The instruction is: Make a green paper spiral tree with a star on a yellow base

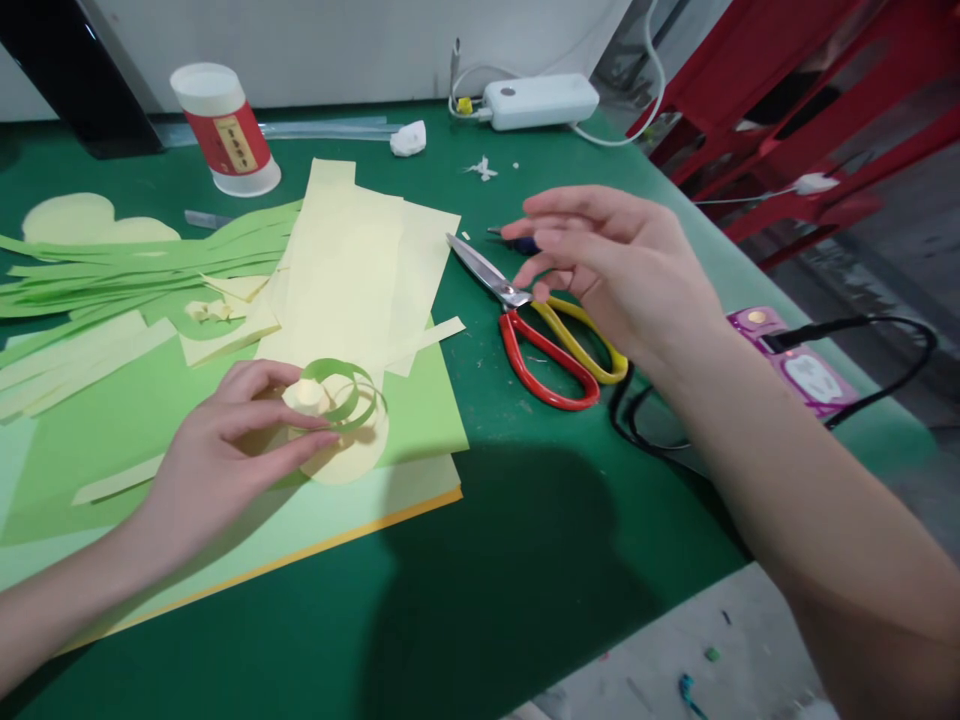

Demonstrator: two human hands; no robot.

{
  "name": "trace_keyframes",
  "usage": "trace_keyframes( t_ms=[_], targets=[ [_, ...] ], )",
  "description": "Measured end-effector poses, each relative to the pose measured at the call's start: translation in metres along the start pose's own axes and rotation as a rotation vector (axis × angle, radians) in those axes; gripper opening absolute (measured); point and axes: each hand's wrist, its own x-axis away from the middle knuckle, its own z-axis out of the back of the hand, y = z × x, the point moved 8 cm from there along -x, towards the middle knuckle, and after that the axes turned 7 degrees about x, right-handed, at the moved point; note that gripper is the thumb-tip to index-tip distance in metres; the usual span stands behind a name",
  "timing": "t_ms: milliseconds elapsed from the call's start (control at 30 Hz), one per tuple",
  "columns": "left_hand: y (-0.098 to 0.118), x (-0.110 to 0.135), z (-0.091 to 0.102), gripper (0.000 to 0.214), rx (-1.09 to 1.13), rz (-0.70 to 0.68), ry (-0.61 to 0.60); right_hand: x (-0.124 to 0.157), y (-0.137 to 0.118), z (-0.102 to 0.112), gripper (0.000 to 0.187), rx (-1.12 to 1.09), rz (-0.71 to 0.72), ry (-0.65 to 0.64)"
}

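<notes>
My left hand [225, 440] pinches a small paper piece [335, 400] made of a pale yellow roll with a green strip looped round it, resting on a pale yellow paper disc. My right hand [615, 265] hovers over the red and yellow handled scissors [540, 325], fingers stretched out and loosely apart, holding nothing. A dark pen-like item [517, 240] lies just under its fingertips. Both hands are over the green mat [525, 520].
Pale yellow paper sheets [352, 270], green strips [142, 265] and stacked green sheets [112, 440] cover the left. A red-labelled white cup [225, 130] stands at the back, a white power adapter [540, 100] with cables beside it. A pink device [795, 360] with black cable lies right.
</notes>
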Motion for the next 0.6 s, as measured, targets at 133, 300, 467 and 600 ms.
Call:
trace_keyframes(
  t_ms=[133,300,467,600],
  targets=[
    [0.0017,0.0002,-0.0004,0.007,0.006,-0.008,0.001,0.0004,-0.0025,0.0039,0.011,-0.027,-0.005,0.052],
    [0.0024,0.0003,-0.0004,0.007,0.0,-0.01,-0.001,-0.0023,-0.0034,0.0026,0.013,-0.069,0.006,0.017],
    [0.0023,0.0006,0.0004,0.009,-0.005,-0.02,-0.002,-0.0021,-0.0074,0.0001,0.024,-0.095,0.024,-0.012],
    [0.0009,-0.0003,0.0004,0.009,-0.003,-0.017,0.0,-0.0024,-0.009,-0.0032,0.034,-0.134,0.045,-0.063]
  ],
)
